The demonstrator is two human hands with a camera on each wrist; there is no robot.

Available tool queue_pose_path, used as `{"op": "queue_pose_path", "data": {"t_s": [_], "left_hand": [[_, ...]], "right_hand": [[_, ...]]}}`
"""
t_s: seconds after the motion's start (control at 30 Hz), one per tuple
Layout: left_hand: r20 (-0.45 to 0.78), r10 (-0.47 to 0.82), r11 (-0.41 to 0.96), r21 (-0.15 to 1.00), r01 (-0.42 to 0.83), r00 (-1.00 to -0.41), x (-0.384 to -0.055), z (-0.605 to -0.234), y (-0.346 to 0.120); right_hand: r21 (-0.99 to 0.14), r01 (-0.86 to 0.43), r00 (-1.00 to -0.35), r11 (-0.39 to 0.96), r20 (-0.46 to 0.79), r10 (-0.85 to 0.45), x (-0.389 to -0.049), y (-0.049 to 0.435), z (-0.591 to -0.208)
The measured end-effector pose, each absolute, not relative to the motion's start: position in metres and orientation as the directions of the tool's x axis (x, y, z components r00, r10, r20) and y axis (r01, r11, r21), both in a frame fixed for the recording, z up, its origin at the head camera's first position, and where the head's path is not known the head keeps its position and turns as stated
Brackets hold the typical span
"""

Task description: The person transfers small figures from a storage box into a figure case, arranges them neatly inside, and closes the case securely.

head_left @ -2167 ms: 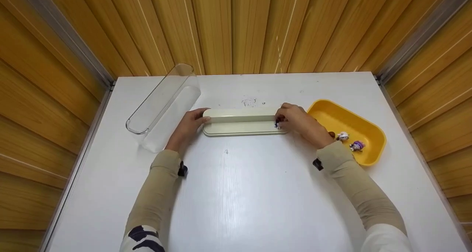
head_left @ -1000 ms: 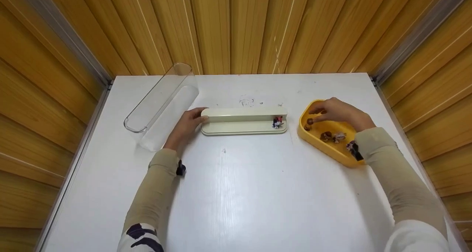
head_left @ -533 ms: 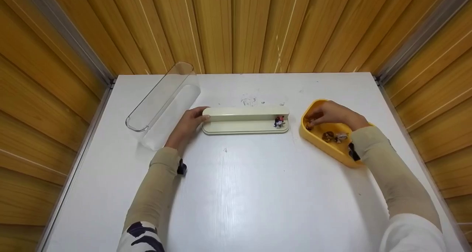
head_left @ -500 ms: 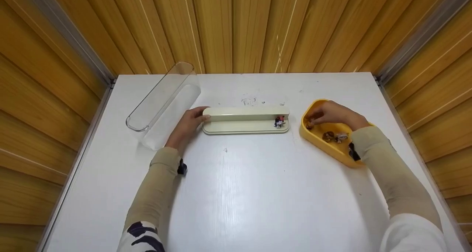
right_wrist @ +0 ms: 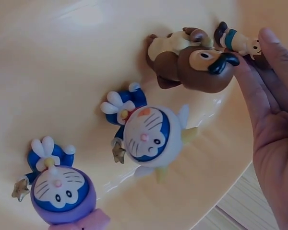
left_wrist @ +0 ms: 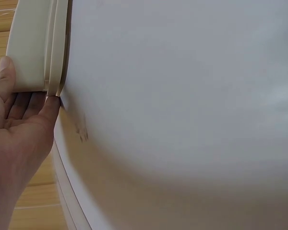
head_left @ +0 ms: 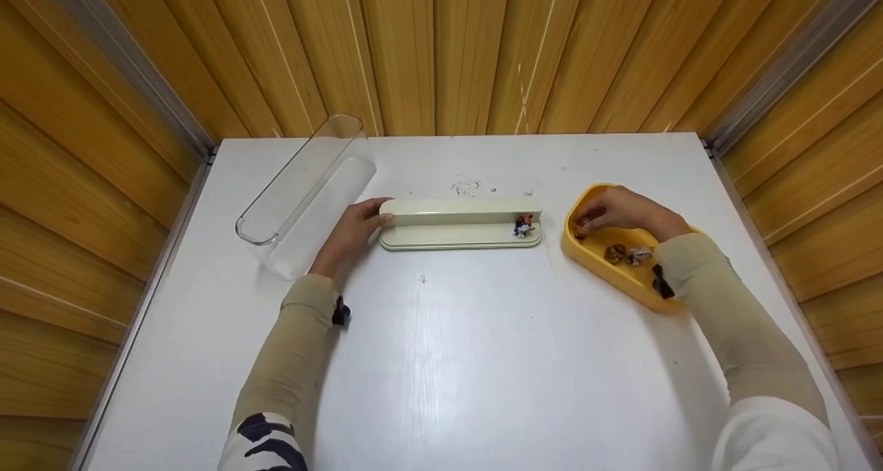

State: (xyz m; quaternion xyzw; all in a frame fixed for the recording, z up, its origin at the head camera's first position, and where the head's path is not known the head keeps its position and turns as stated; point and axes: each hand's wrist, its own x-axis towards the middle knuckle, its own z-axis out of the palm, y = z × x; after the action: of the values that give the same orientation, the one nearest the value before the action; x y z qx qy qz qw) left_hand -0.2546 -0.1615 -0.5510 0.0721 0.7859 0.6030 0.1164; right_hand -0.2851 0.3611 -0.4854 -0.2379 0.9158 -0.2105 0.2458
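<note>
At the left end of the cream stepped stand, my left hand holds on, thumb on its face and fingers at the end edge. One small dark and white figurine with red stands on the stand's lower step, far right. My right hand reaches into the yellow tray. In the right wrist view its thumb and fingers pinch a small figurine with brown hair and teal shorts. Beside that lie a brown-hooded figurine, a white-hooded blue cat figurine and a purple-hooded one.
A long clear plastic cover lies slantwise at the back left, close to my left forearm. The white table ends at wood-patterned walls behind and on both sides.
My right hand let go of the dark and white figurine on the stand's right end, moved right into the yellow tray and took hold of another figurine. The left hand stays put.
</note>
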Motion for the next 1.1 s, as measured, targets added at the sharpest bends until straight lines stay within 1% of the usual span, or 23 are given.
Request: {"op": "queue_pose_path", "data": {"t_s": [0.1,0.27,0.37,0.53,0.7,0.9,1.1], "left_hand": [[-0.099,0.249,0.260,0.965,-0.032,-0.963,-0.253,-0.552,-0.161],[-0.099,0.252,0.272,0.962,-0.028,-0.963,-0.254,-0.552,-0.161],[-0.105,0.247,0.289,0.957,-0.030,-0.963,-0.252,-0.554,-0.162],[-0.081,0.257,0.275,0.961,-0.007,-0.963,-0.252,-0.552,-0.164],[-0.086,0.259,0.260,0.965,-0.016,-0.962,-0.254,-0.552,-0.165],[-0.068,0.259,0.266,0.964,0.004,-0.964,-0.257,-0.551,-0.161],[-0.071,0.247,0.275,0.961,0.000,-0.966,-0.254,-0.553,-0.160]], "right_hand": [[-0.501,-0.343,-0.768,0.795,-0.337,-0.544,-0.282,0.361,-0.481],[-0.469,-0.365,-0.791,0.804,-0.299,-0.533,-0.274,0.360,-0.455],[-0.442,-0.369,-0.795,0.817,-0.304,-0.524,-0.272,0.357,-0.442],[-0.436,-0.372,-0.804,0.819,-0.290,-0.520,-0.270,0.348,-0.424],[-0.440,-0.421,-0.795,0.793,-0.242,-0.556,-0.270,0.341,-0.415],[-0.454,-0.417,-0.792,0.787,-0.243,-0.560,-0.267,0.332,-0.408],[-0.463,-0.436,-0.768,0.772,-0.255,-0.587,-0.266,0.316,-0.404]]}}
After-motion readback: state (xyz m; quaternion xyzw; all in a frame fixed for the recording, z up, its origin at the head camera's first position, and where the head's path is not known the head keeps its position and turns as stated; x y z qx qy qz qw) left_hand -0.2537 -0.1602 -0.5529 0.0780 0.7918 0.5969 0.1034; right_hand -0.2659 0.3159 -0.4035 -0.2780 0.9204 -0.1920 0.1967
